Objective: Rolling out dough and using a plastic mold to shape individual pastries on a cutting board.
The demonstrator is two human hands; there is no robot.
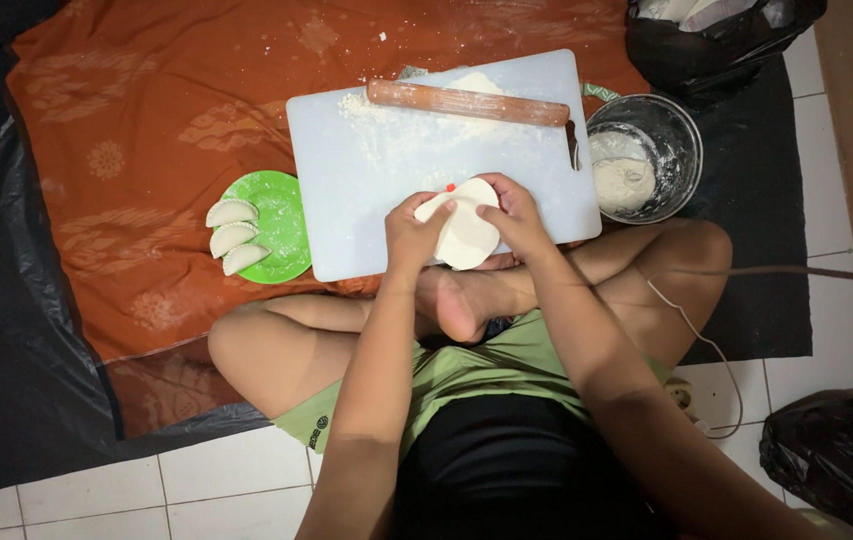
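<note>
Both hands, left hand (414, 228) and right hand (513, 212), pinch a round dough wrapper (466, 235) above the near edge of the white cutting board (386, 180). Judging by this, folding and sealing is under way; next calls for even pressure along the rim. Beyond the board's far edge lies a rolling pin (466, 102); left of the board, a green plate (281, 225) carries three finished dumplings (231, 236); right, a metal flour pot (646, 158).

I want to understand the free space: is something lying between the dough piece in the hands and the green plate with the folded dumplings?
Nothing visible does. Between the dough round and the green plate lies only bare cutting board; the rolling pin lies farther away.
</note>
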